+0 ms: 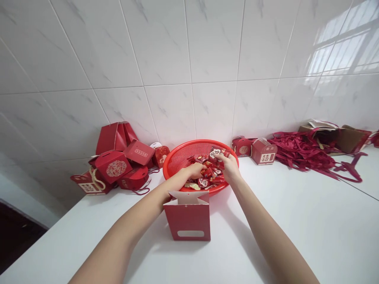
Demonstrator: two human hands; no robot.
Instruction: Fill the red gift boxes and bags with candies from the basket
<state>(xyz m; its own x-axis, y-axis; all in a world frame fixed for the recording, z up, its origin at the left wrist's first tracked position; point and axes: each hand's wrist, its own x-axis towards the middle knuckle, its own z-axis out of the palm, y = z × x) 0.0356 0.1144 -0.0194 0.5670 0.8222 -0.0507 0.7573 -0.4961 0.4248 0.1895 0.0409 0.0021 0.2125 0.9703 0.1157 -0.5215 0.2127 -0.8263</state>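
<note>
A red plastic basket (174, 154) with perforated walls holds a heap of red-wrapped candies (204, 182). My left hand (195, 170) reaches in among the candies, its fingers partly hidden, so I cannot tell what they grip. Above the basket's right side, my right hand (229, 165) pinches a red-wrapped candy (215, 153) with a white printed patch. In front of the basket a red paper box (188, 219) stands upright with its top open and a pale oval on its front; my left forearm passes beside it.
Several finished-looking red gift boxes (115, 167) are piled at the left by the tiled wall (166, 106). Two small boxes (264, 152) stand right of the basket. Dark red ribbons (302, 154) lie in a tangle beside an open carton (349, 138) on the white table (325, 228).
</note>
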